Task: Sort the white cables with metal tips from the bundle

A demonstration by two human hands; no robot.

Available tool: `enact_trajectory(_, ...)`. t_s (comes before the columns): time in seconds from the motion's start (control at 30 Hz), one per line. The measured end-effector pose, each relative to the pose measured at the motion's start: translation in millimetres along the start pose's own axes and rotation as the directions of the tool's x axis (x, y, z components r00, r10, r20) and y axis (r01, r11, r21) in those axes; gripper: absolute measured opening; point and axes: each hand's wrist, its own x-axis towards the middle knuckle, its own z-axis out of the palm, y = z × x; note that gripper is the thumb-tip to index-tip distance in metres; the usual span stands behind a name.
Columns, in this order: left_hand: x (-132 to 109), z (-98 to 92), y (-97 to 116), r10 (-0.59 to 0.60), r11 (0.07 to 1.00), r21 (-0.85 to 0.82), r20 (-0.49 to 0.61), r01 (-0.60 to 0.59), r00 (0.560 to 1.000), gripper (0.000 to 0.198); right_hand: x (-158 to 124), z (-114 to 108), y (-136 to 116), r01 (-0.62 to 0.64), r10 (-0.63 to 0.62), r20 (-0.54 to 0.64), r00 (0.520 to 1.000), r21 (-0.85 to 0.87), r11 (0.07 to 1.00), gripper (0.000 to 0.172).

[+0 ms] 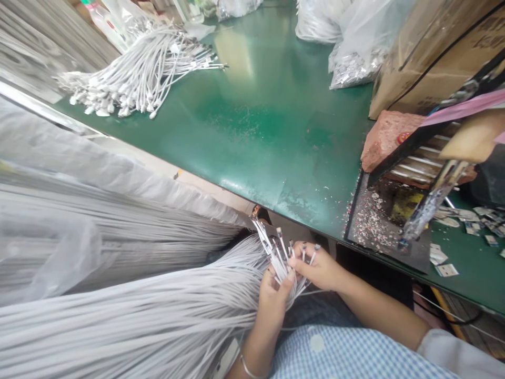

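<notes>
Both hands meet over my lap, just below the table edge. My left hand (276, 289) is closed around several white cables (279, 268), their stripped or tipped ends pointing up. Close beside it, my right hand (315, 267) has its thumb and fingers closed on a few cable ends of the same group, some poking out between the fingers. From the hands a thick bundle of long white cables (158, 300) runs away to the left. The exact finger contact among the cable ends is partly hidden.
On the green table (252, 131) lies a heap of short white cables (134, 73). At right are a soldering iron (430, 205), a brick (390, 137), a dark tray (371, 221) with solder specks and loose metal connectors (446, 270). Plastic bags (359, 58) and a cardboard box (434, 63) stand behind.
</notes>
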Motion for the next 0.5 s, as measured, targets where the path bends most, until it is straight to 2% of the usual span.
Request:
enact_trajectory(0.1, 5.0, -8.2, -6.8, 0.027, 0.999, 0.03, 0.029, -0.028, 0.999, 0.052, 1.2, -1.8, -3.4, 0.082, -0.089, -0.051, 0.995, -0.129, 0.988, 0.036)
enact_trajectory(0.3, 7.4, -12.0, -7.3, 0.02, 0.993, 0.114, 0.075, -0.028, 0.997, 0.049, 2.9, -1.9, -8.7, -0.043, 0.042, -0.046, 0.998, -0.027, 0.999, 0.037)
enact_trajectory(0.4, 7.7, -12.4, -8.0, 0.018, 0.991, 0.128, 0.083, -0.028, 0.996, 0.047, 3.0, -2.1, -8.7, -0.032, 0.03, -0.075, 0.997, -0.02, 0.999, 0.04)
enact_trajectory(0.5, 7.6, -11.2, -9.4, 0.023, 0.992, 0.123, 0.037, -0.027, 0.999, 0.049, 2.5, -2.8, -8.8, -0.009, 0.005, -0.069, 0.998, -0.053, 0.999, 0.043)
